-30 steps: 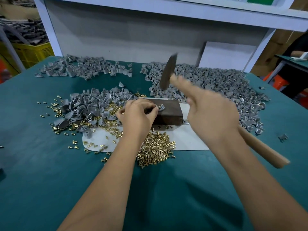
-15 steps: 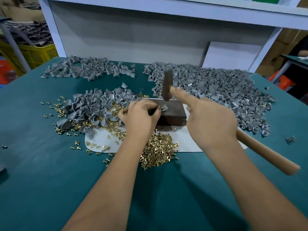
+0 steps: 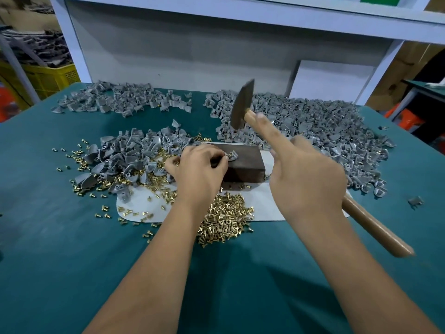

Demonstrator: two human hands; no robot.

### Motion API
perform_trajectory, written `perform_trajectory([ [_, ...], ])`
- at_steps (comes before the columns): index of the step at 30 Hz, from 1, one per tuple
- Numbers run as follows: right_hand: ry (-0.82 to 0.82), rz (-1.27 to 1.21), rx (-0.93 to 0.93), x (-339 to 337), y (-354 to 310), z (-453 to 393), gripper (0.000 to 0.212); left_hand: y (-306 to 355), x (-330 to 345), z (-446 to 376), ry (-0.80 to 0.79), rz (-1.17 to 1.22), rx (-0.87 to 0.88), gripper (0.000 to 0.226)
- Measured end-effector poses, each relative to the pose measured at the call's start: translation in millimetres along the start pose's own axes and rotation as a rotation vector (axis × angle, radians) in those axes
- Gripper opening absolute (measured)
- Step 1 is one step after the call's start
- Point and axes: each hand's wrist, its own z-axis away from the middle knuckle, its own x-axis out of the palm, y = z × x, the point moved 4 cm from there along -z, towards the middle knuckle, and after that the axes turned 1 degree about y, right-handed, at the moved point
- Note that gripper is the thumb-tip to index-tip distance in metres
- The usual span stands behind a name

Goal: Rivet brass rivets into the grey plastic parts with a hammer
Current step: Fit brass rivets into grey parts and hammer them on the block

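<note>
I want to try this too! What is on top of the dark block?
One grey plastic part with a brass rivet sits on the dark block. The left hand pinches it, hiding the block's left end.

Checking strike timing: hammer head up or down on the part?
Up. The hammer head hangs clear above the grey part on the dark block.

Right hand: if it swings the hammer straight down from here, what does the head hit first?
Most likely the grey part that the left hand pinches on the dark block. The hammer in the right hand is raised above it. Depth is unclear; the left fingertips sit close beside.
</note>
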Motion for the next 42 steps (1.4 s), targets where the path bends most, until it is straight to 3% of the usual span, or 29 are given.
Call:
perform_trajectory([
  [5,-0.305,0.113,-0.037,22.5,-2.6,3.7,0.082,1.7,-0.2,-1.9,-0.022,-0.071,-0.021,0.012],
  [9,-0.202,0.161,0.031,18.6,-2.5,0.5,0.084,3.1,-0.8,-1.6,-0.012,-0.076,-0.001,0.014],
  [25,-0.281,0.134,0.012,27.2,2.7,4.3,0.082,2.4,-2.1,0.4,-0.012,-0.049,-0.028,0.013],
  [28,-0.23,0.097,0.046,21.8,2.8,3.5,0.084,3.8,-3.6,0.3,0.018,-0.012,-0.016,0.009],
  [31,-0.3,0.082,0.032,28.5,6.1,6.9,0.081,3.4,-2.9,0.0,0.002,-0.018,-0.036,0.008],
  [35,-0.23,0.033,0.099,19.4,1.6,3.6,0.082,3.4,-1.7,0.0,-0.005,-0.045,-0.036,0.012],
  [39,-0.339,0.065,0.044,30.0,6.2,4.1,0.079,3.1,-2.5,1.0,-0.027,-0.041,-0.053,0.011],
  [42,-0.246,0.093,0.101,21.5,5.2,0.9,0.082,3.5,-2.9,1.6,-0.009,-0.03,-0.042,0.012],
])
